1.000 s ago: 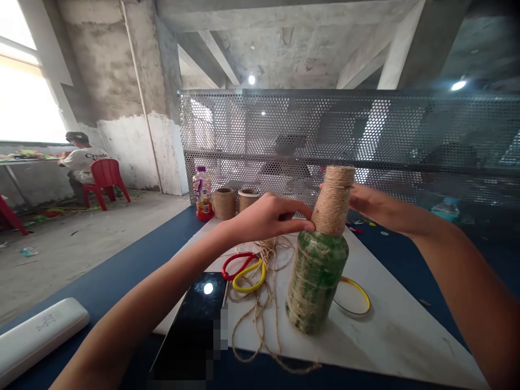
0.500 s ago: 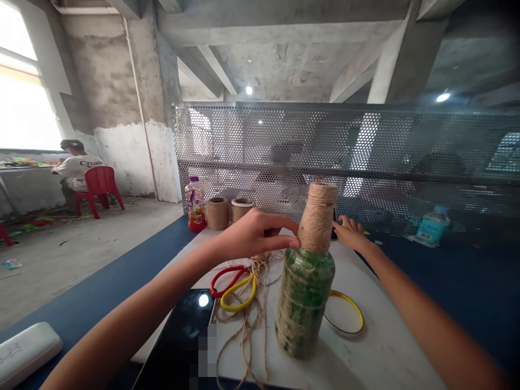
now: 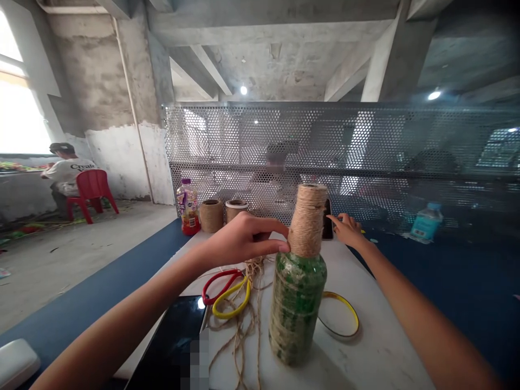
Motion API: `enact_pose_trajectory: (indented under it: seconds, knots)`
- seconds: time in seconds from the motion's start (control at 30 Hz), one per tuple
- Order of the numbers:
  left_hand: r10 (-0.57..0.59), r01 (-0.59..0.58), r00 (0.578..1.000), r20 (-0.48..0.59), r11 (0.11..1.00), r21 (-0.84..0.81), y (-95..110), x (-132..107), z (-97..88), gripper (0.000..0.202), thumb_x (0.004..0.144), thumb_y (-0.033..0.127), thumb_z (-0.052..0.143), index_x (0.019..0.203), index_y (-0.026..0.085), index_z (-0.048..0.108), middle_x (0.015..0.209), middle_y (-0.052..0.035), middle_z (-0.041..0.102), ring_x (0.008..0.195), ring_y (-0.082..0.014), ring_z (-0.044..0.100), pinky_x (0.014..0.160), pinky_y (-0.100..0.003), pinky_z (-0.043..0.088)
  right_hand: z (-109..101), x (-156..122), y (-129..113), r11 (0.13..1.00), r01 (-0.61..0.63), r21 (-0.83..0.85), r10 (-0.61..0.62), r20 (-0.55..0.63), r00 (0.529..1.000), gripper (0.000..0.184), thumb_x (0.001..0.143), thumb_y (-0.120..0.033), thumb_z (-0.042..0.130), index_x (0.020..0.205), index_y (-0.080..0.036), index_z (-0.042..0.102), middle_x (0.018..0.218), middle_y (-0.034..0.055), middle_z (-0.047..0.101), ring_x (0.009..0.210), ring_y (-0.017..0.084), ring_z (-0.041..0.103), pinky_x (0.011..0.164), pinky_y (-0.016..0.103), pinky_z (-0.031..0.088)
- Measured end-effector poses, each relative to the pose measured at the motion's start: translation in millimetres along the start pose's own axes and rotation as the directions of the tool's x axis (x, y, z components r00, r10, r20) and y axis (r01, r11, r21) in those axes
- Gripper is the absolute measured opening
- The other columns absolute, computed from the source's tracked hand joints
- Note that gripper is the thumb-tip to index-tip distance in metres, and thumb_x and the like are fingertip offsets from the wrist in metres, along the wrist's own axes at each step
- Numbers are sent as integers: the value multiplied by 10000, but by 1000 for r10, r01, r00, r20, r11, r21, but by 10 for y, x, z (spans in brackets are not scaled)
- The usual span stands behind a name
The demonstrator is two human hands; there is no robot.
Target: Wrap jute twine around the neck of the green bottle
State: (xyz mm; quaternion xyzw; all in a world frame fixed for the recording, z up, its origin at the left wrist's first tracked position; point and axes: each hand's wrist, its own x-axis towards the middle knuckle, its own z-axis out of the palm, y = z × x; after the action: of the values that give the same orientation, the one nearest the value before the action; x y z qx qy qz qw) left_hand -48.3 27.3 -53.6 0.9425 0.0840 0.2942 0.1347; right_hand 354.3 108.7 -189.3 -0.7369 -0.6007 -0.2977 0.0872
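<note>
So, I've got the green bottle (image 3: 298, 309) upright on the white board (image 3: 374, 309), well in from the worktop's (image 3: 138, 264) left edge. Left hand (image 3: 233, 244) has thumb and forefinger against the bottom of the neck's twine wrap (image 3: 309, 225); can't tell if they're pinching anything. Right hand (image 3: 348, 231) is loosely spread, forefinger just beside a dark phone (image 3: 327, 232) toward the far edge.
</note>
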Motion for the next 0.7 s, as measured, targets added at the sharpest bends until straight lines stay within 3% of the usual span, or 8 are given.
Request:
enact_pose_trajectory:
  seconds: [0.4, 0.7]
  knots:
    - [13, -13, 1000, -6, 1000, 4, -1, -6, 3, 312, 876, 382, 581, 975, 104, 680, 539, 55, 419, 475, -54, 317, 431, -173, 267, 176, -155, -231, 997, 79, -10, -80, -108, 991, 318, 911, -309, 555, 1201, -178, 556, 1231, 90, 574, 1038, 215, 596, 861, 433, 510]
    - [-19, 19, 1000, 0, 1000, -17, 6, -16, 9, 294, 882, 361, 577, 985, 103, 674, 539, 70, 323, 494, -61, 262, 415, -174, 242, 272, -231, -179, 999, -36, -21, 32, -167, 985, 382, 905, -307, 565, 1261, -177, 515, 1277, 100, 544, 1074, 236, 584, 874, 458, 504]
